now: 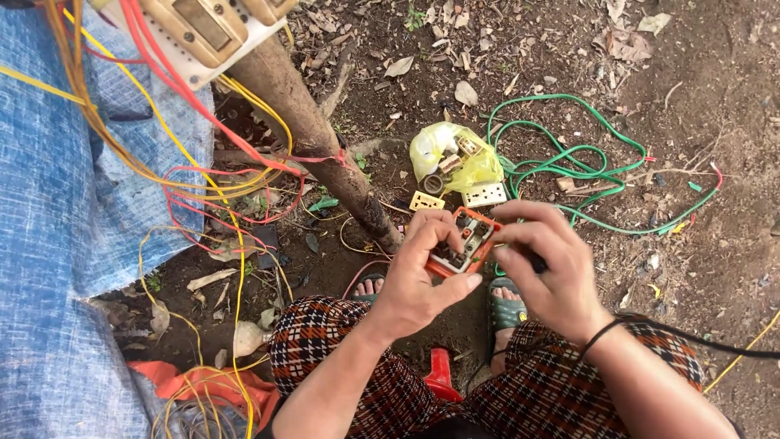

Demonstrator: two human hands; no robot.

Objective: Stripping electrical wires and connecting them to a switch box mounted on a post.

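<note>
My left hand [416,280] grips a small orange-edged electrical switch unit [463,241] from below, thumb along its near edge. My right hand [543,264] rests over the unit's right side, fingers curled on top of it, pinching something I cannot make out. Both hands are above my knees, which are in checked fabric. A dark band is on my right wrist.
On the dirt lie a yellow plastic bag of socket parts [455,154], white socket plates [485,195], and a coiled green wire [585,167]. A wooden post [313,134] carries a board with tangled yellow and red wires [203,175]. A blue tarp [57,219] is at left.
</note>
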